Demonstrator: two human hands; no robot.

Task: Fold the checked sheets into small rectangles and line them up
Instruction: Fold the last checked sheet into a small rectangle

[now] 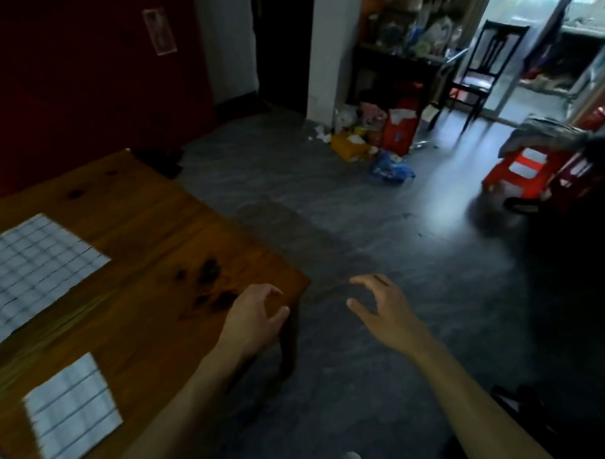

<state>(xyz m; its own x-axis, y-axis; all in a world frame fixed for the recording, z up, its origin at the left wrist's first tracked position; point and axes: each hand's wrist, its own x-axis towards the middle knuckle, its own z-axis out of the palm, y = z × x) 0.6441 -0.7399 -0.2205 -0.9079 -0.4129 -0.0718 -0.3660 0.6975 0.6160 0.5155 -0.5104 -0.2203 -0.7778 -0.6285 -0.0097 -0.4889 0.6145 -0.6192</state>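
A large checked sheet [32, 271] lies flat on the wooden table [150, 224] at the far left. A smaller folded checked rectangle [73, 408] lies nearer me on the same table. My left hand [257, 315] hovers over the table's right corner, fingers curled apart, holding nothing. My right hand [382, 306] is out past the table edge over the grey floor, fingers spread and empty. Both hands are well to the right of the sheets.
Grey tiled floor [363, 214] stretches right of the table. Clutter of bags and boxes [373, 139] sits by a white pillar, a dark chair [481, 67] stands behind, and red plastic stools [526, 172] are at the right. A dark red wall is at the left.
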